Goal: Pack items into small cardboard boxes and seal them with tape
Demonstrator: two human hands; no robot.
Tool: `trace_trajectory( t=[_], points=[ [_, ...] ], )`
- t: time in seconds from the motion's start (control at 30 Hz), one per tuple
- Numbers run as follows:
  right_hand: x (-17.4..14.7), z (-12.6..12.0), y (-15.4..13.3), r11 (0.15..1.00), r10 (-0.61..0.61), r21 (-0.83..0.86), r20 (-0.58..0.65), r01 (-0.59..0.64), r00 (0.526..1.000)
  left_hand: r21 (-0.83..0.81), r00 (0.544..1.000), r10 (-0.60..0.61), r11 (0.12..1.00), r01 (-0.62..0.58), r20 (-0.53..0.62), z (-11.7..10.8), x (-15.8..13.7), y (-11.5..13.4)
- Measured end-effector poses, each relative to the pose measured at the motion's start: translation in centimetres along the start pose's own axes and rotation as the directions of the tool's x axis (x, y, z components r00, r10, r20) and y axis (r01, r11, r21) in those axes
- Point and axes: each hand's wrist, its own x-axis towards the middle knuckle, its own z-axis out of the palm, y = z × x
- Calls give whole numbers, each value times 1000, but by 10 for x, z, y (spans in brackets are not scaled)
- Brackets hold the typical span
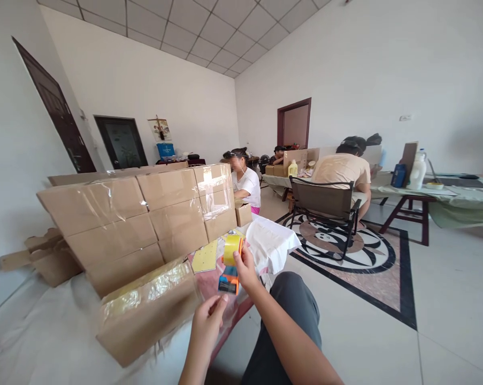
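My right hand point(247, 268) is closed around a tape dispenser point(228, 283), orange and blue with a dark lower end and a roll of yellow tape point(232, 250) on it. Just below the dispenser's lower end, my left hand point(209, 316) is closed in a pinch; what it grips, if anything, is too small to make out. Left of my hands lies a long cardboard box point(148, 315) with shiny clear tape along its top. A yellow sheet point(205, 258) lies behind the dispenser on the cloth-covered table.
Stacked taped cardboard boxes point(108, 206) form a wall at the left. Across the table sits a person in a white shirt point(247, 187). At right, another person sits in a folding chair point(321, 200), near a table with bottles point(416, 170). White cloth point(269, 240) hangs over the table edge.
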Motion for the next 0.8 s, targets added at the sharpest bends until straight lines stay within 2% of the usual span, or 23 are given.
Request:
trace_trajectory(
  t=[0.13, 0.37, 0.67, 0.8],
  points=[
    [-1, 3, 1, 998, 49, 49, -22, -48, 999, -28, 1000, -3, 1000, 4, 13, 0, 2, -3],
    [-2, 4, 2, 999, 43, 5, -91, -43, 995, -59, 1000, -17, 998, 17, 3, 1, 5, -6],
    [-5, 9, -5, 990, 77, 120, -63, -70, 995, -59, 999, -26, 998, 23, -45, 2, 5, -8],
    [-6, 8, -6, 995, 27, 95, -69, -21, 997, -57, 999, -16, 998, 13, -50, 2, 6, -8]
  ],
)
